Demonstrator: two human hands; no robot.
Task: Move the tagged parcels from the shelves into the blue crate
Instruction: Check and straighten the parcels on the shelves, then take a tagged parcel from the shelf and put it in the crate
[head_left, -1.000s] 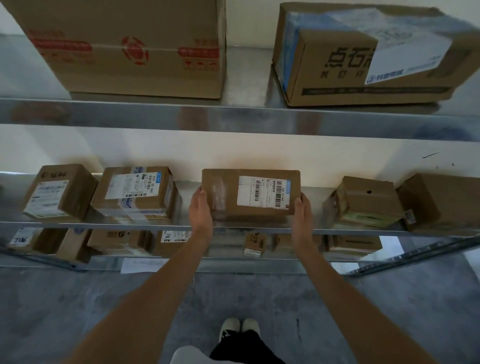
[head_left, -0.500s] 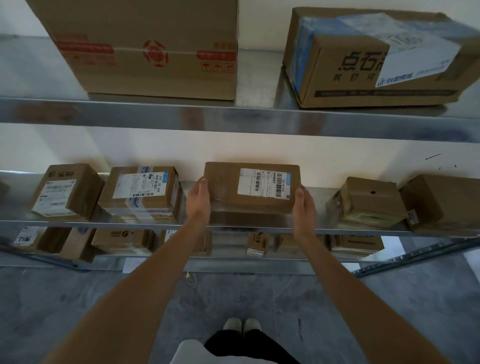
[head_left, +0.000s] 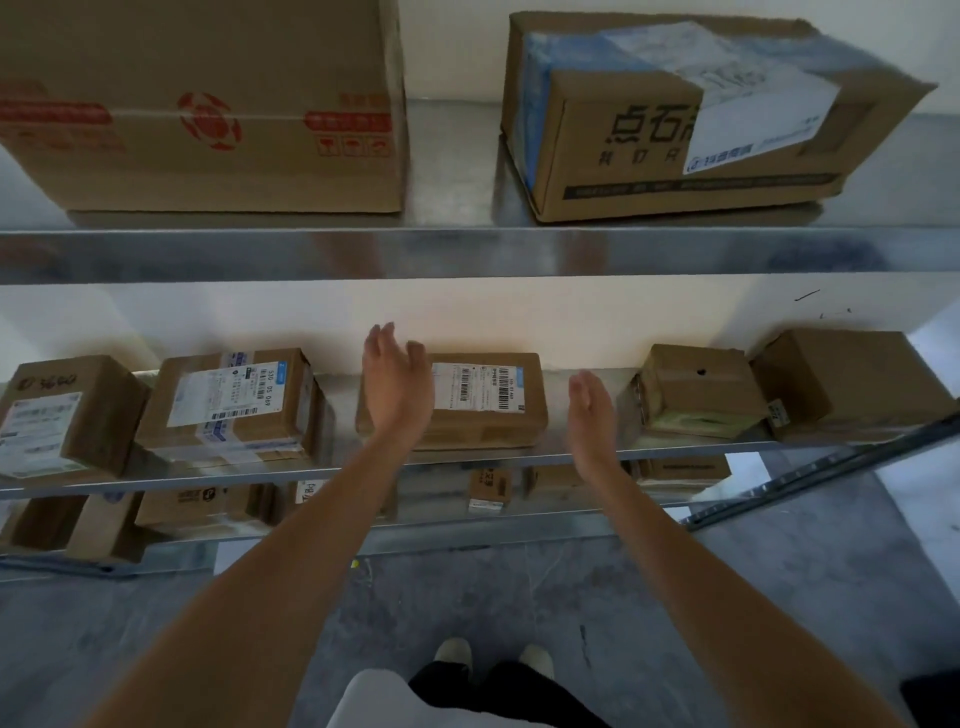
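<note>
Cardboard parcel (head_left: 480, 400) between hands (empty)

The metal middle shelf (head_left: 467, 460) carries five cardboard parcels in a row; the top shelf (head_left: 467, 252) bears two large cartons (head_left: 208, 104), well apart.

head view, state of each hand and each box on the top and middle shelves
left hand: open, over the parcel's left end
right hand: open, empty
middle parcel: flat on shelf, label up
left labelled parcel: on shelf
top right carton: taped shut
red-print carton: shut
</note>
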